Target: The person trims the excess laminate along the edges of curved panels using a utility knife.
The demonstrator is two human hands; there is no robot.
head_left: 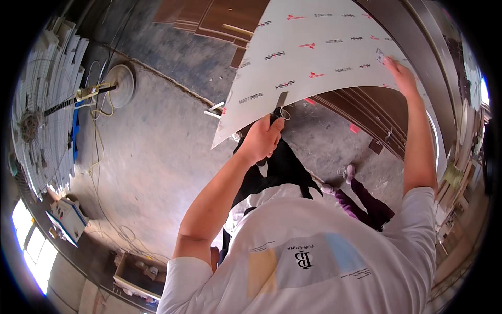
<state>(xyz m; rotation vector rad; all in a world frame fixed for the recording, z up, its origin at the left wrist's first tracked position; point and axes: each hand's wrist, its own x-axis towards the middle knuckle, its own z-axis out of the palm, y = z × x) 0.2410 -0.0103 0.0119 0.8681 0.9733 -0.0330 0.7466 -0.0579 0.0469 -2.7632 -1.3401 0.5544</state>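
Note:
A large board (308,47) covered in printed white film stands in front of me. My left hand (263,137) is closed round the black handle of a flat-bladed tool (282,98), whose narrow grey blade lies over the board's near edge. A thin loop shows beside its handle. Farther right, my right hand (401,76) is over the board's right part, fingers closed on a small pale flat piece (380,55). What exactly that piece is, I cannot make out.
Brown panels (222,23) lie beyond the board, with more brown boards (361,112) under its right side. A round-based stand fan (123,86) and cables are at left, near stacked white strips (47,104). Another person's legs (363,204) show at right. An open box (138,280) sits lower left.

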